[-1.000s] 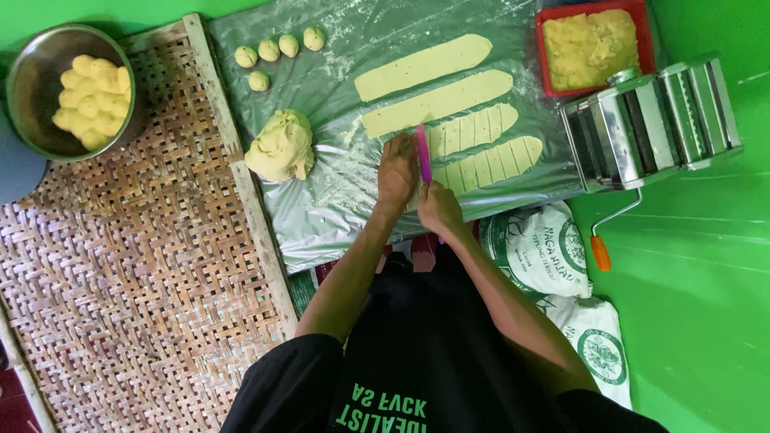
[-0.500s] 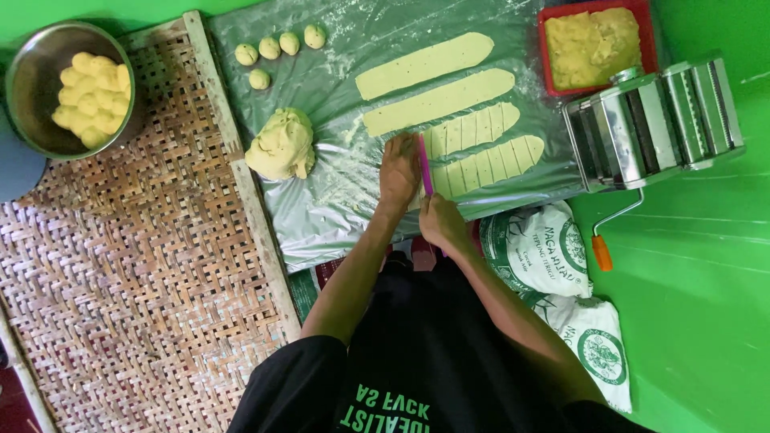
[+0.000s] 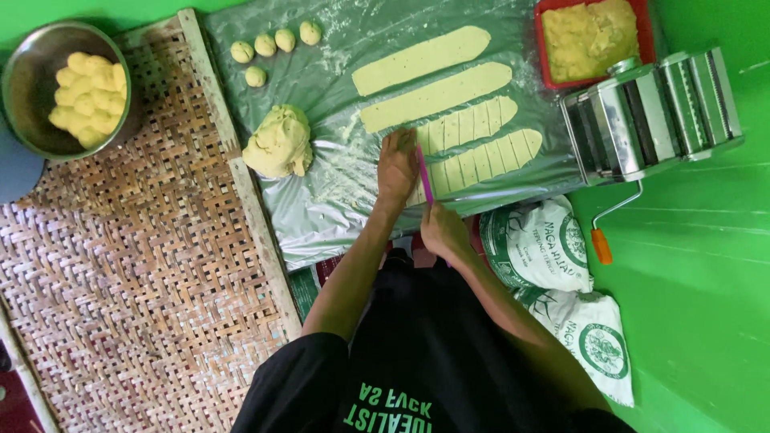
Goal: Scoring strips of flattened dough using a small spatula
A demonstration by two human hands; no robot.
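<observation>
A pink ruler (image 3: 424, 174) lies across the near end of the nearest dough strip (image 3: 481, 159), on the plastic sheet (image 3: 337, 200). The right hand (image 3: 443, 231) pinches its near end, fingers closed on it; the left hand (image 3: 397, 164) lies flat with spread fingers on its far end and the dough, seemingly to keep the edge steady for a straight cut. That strip and the one beyond already show crosswise cuts; two farther strips (image 3: 425, 60) lie whole. A dough lump (image 3: 279, 143) and small balls (image 3: 265, 44) wait left, within reach. A pasta roller (image 3: 650, 112) stands right, a bowl (image 3: 16, 96) of pieces far left on the mat (image 3: 136, 265)
</observation>
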